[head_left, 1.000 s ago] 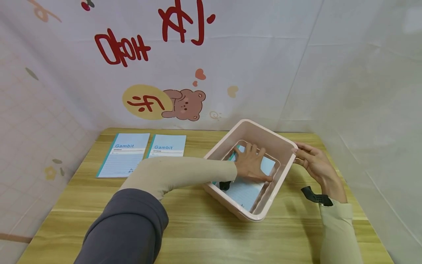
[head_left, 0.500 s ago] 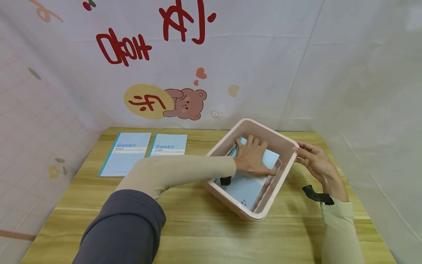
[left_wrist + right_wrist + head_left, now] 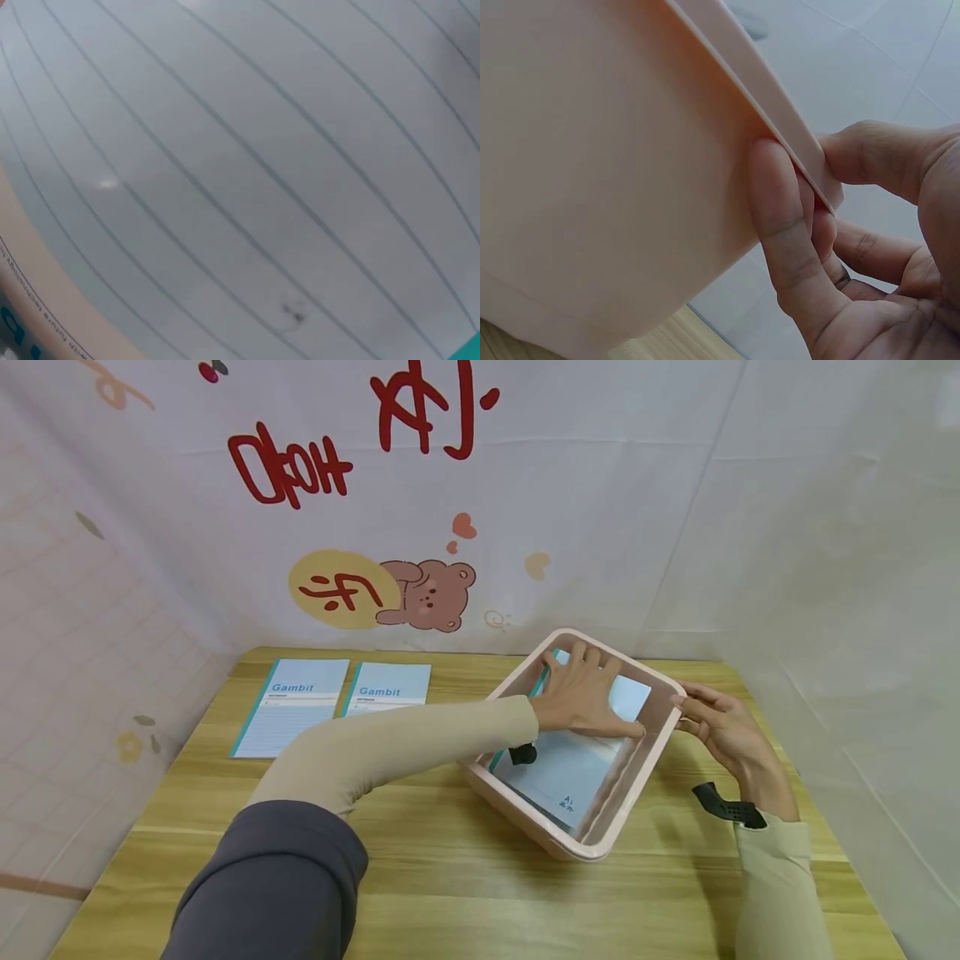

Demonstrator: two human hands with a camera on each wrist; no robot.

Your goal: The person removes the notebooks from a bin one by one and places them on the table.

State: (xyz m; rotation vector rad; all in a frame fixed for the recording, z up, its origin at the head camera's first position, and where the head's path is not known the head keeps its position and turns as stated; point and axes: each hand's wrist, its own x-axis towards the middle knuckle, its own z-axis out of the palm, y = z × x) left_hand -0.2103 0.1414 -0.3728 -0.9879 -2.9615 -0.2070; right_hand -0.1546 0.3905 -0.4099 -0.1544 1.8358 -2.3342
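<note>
A light blue notebook (image 3: 561, 777) with a teal spine lies tilted within the pale pink plastic bin (image 3: 630, 802). My left hand (image 3: 581, 693) spans its cover from above, gripping it by the edges with fingers spread and the thumb at the right edge. Ruled lines of the notebook cover (image 3: 247, 172) fill the left wrist view. At the bin's right corner, my right hand (image 3: 723, 727) pinches the rim. The right wrist view shows the thumb on one side of the bin's rim (image 3: 780, 112) and fingers under the other.
Two matching notebooks lie at the back left of the wooden table (image 3: 450, 893): one notebook (image 3: 292, 706) farther left, the other notebook (image 3: 386, 685) partly behind the left sleeve. A printed white curtain (image 3: 600, 485) hangs behind and beside the table.
My left hand has raised the notebook within the bin, its far edge now nearer the bin's back rim. The right hand keeps its pinch on the rim.
</note>
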